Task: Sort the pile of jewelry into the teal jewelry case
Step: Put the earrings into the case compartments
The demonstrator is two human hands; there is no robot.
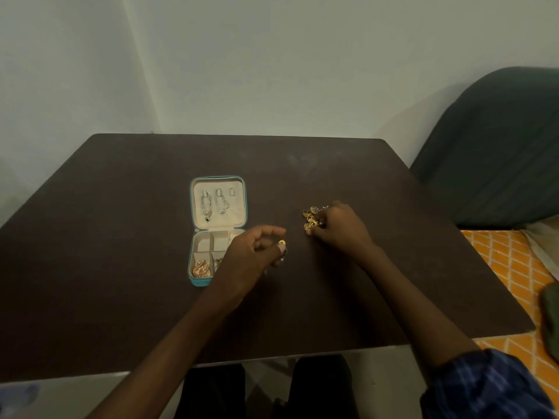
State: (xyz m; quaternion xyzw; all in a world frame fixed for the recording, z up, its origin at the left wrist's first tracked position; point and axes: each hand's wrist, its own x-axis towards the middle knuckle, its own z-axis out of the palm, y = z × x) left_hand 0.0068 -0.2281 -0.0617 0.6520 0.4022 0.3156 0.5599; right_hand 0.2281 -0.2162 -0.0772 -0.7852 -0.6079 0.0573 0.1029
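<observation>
The teal jewelry case [193, 225] lies open on the dark table [121, 297], left of centre. Its lid holds two silver necklaces [213, 202]. A front compartment contains gold chains [201, 269]. My left hand [251, 255] hovers over the case's right side and pinches a small gold piece [282, 243] with other small pieces between its fingers. To the right lies the pile of gold jewelry [311, 217]. My right hand [338, 226] rests on the pile, fingers curled round some pieces.
A dark green chair back [499, 146] stands at the right, beyond the table edge. An orange patterned cloth [514, 267] lies below it. The wall runs close behind the table.
</observation>
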